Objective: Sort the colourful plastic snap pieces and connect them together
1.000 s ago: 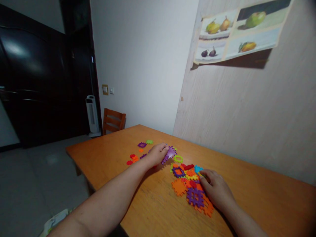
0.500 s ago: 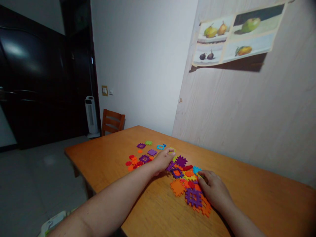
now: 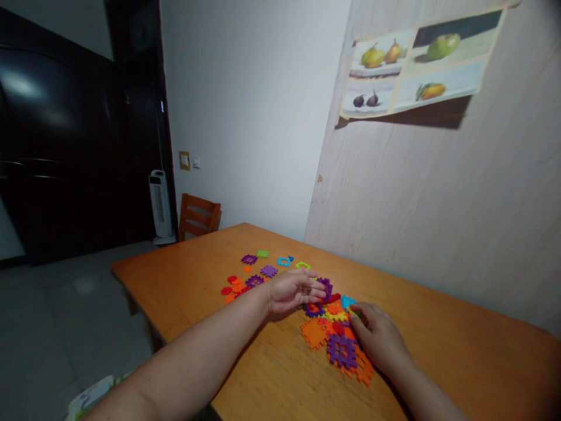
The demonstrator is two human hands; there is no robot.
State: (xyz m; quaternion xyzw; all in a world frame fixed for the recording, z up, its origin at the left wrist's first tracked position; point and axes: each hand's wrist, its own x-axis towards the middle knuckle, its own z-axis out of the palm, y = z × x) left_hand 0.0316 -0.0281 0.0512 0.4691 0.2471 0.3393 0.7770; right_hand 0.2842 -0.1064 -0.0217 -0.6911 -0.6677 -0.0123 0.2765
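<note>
Colourful flat toothed plastic pieces lie in a loose heap on the wooden table. My left hand (image 3: 295, 291) is over the middle of the heap, palm turned to the right, fingers stretched out beside a dark purple piece (image 3: 325, 288). At the heap's right edge my right hand (image 3: 377, 330) is curled, its fingertips at a small yellow piece near a light blue piece (image 3: 347, 302); the far fingers are partly hidden. Nearest the table's front are a purple lattice piece (image 3: 342, 351) and an orange square piece (image 3: 314, 333).
The wooden table (image 3: 184, 275) stands against a wall. Red discs (image 3: 232, 280), a green piece (image 3: 263, 254) and a light blue frame (image 3: 284, 261) lie farther back. A wooden chair (image 3: 199, 216) is behind the table's left end, near a white upright appliance (image 3: 160, 204).
My left hand has turned its palm to the right and opened its fingers, reaching a little to the right over the dark purple piece. My right hand has barely moved.
</note>
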